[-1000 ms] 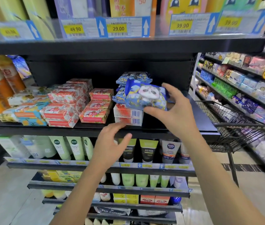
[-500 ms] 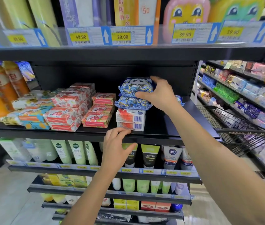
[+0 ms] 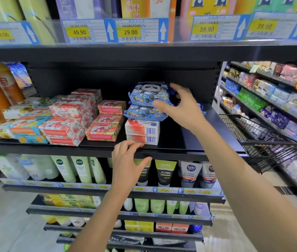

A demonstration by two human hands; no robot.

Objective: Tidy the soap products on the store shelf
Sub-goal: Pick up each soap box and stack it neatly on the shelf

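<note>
Two blue panda soap packs (image 3: 146, 95) were seen stacked on a pair of white barcoded boxes (image 3: 141, 132), right of centre on the black shelf (image 3: 53, 148). Both packs were laid flat with their long axes running left to right along the shelf, and the panda face on the upper one was turned up and toward the front. The boxes were set with their barcoded faces to the front.

The right hand (image 3: 179, 106) was held at the right side of the packs with its fingers spread, and its thumb was laid against the front of the upper pack. The left hand (image 3: 128, 165) was rested on the shelf's front edge just below the boxes, fingers lightly bent and nothing gripped.

Pink-wrapped soap bars (image 3: 67, 120) were stacked to the left, apart from the boxes.
</note>
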